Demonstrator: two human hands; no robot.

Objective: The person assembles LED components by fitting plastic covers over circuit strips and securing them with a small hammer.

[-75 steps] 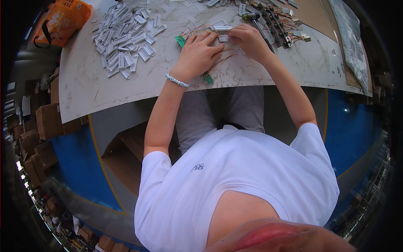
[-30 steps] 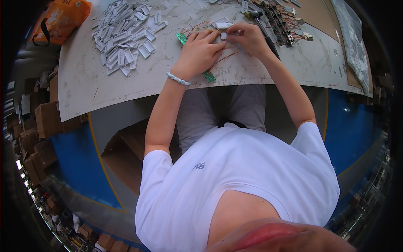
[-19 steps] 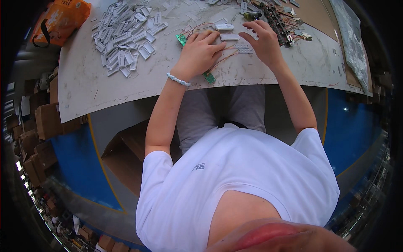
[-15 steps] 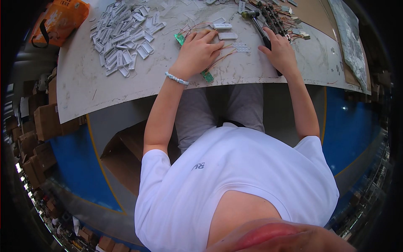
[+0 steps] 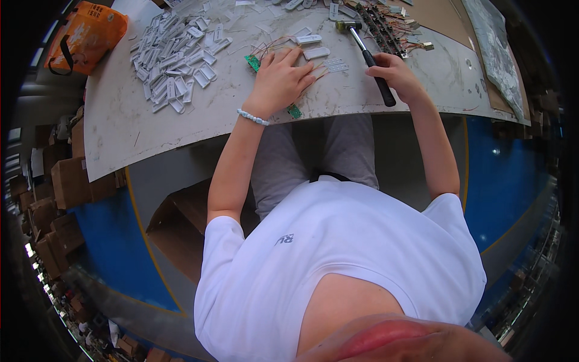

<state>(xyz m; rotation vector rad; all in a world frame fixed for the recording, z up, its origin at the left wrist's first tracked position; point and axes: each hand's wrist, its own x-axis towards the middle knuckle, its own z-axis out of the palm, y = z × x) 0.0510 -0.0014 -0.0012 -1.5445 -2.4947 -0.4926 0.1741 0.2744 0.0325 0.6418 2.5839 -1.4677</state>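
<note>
My right hand [image 5: 399,77] is closed round the black grip of a hammer [image 5: 385,92], thumb and fingers on opposite sides. The hammer's head points away from me and its butt lies toward the table's near edge. My left hand [image 5: 276,83] rests on the table with its fingers spread over thin red and yellow wires. One green circuit board [image 5: 252,62] shows beside its fingers and another green board [image 5: 294,111] by the wrist. Past the fingertips are a pale perforated metal strip [image 5: 336,64] and two white oblong cases [image 5: 316,53]. What lies under the palm is hidden.
A heap of white oblong casings [image 5: 178,57] covers the table's left part. Dark wired parts [image 5: 380,30] stand in a row at the far right. An orange bag [image 5: 90,36] is at the far left, and a clear plastic bag [image 5: 494,54] lies along the right edge.
My right hand has closed on the hammer and shifted it left, its butt turned slightly. My left hand stays spread over the wires. The whole view has moved a little.
</note>
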